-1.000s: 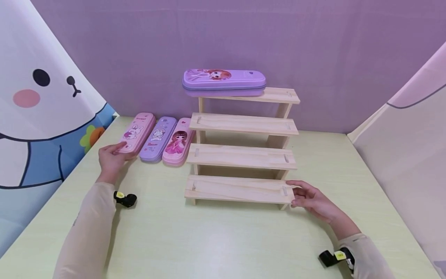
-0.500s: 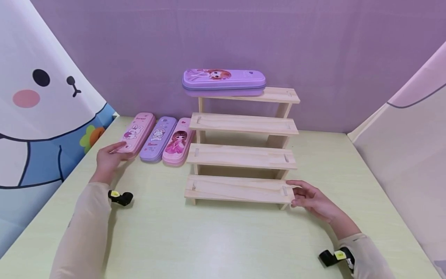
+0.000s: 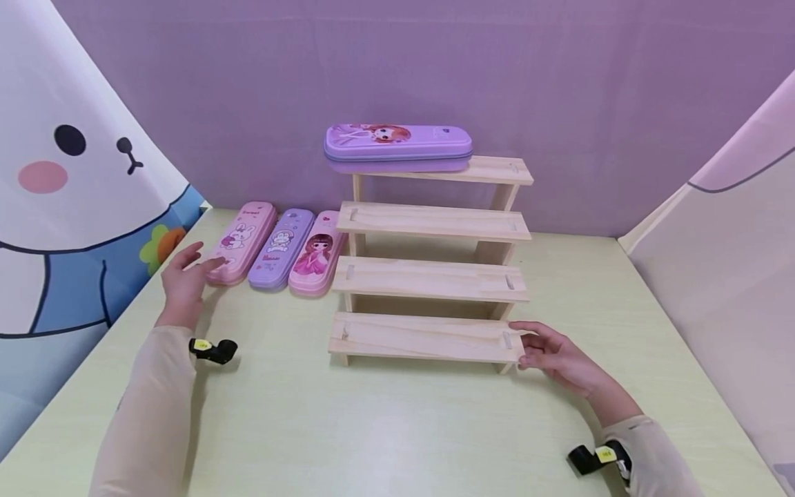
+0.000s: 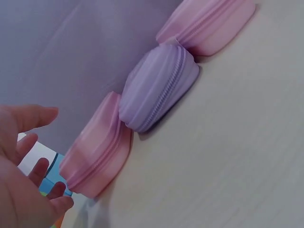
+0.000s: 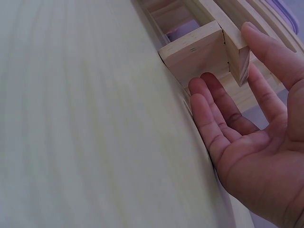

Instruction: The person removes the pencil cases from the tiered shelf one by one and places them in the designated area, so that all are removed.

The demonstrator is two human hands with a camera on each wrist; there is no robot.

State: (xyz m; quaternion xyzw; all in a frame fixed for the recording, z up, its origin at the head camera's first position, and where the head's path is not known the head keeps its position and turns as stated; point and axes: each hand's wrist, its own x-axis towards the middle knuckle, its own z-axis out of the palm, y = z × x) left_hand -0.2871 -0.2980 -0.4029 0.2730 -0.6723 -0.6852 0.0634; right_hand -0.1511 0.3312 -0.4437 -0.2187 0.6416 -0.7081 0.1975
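My left hand (image 3: 185, 281) is beside the near end of a pink pencil case (image 3: 243, 238) with a bunny print. Its fingers are spread, and in the left wrist view they stand apart from the zipped end of that case. A lilac pencil case (image 3: 282, 248) and a pink one with a doll print (image 3: 317, 255) lie alongside. With thumb and index finger, my right hand (image 3: 562, 359) holds the right end of the lowest board of a four-step wooden display stand (image 3: 428, 338). Its other fingers curl under that board in the right wrist view.
A purple pencil case (image 3: 397, 148) lies lengthwise on the top step of the stand, toward its left. The pale table (image 3: 385, 428) runs back to a purple cloth backdrop (image 3: 559, 90). Printed cloth panels (image 3: 81, 207) close off both sides.
My left hand has let go of the near end of the bunny-print case, spread its fingers and shifted slightly left. My right hand and the stand stay in place.
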